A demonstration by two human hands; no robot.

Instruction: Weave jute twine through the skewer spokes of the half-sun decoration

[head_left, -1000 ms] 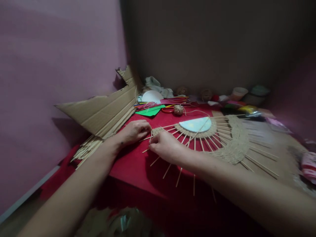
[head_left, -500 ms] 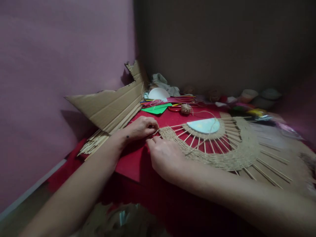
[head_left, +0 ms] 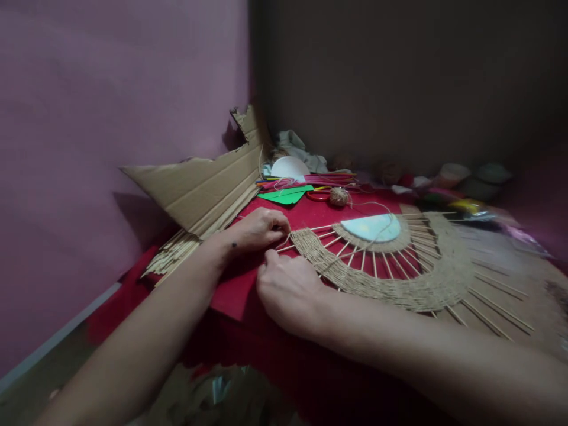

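Note:
A half-round fan of thin wooden sticks [head_left: 399, 260] lies on the red cloth [head_left: 235, 290], with a pale blue half disc [head_left: 370, 226] at its hub and a woven band of jute twine [head_left: 377, 284] across the spokes. My left hand [head_left: 257, 229] pinches the leftmost sticks at the band's end. My right hand [head_left: 288, 290] rests on the near spokes just below it, fingers closed on the twine there; the strand itself is hard to make out. A loose twine strand runs back to a small jute ball [head_left: 339, 196].
A torn cardboard sheet [head_left: 199, 186] leans on the pink wall at left, with a bundle of sticks [head_left: 171, 254] under it. Green paper [head_left: 284, 195], red scissors [head_left: 317, 194], a white plate [head_left: 288, 167] and cups and bits crowd the back edge.
The view has shifted right and nearer. My right hand drew back toward me along the spokes; more of the woven band shows. My left hand stays at the band's left end.

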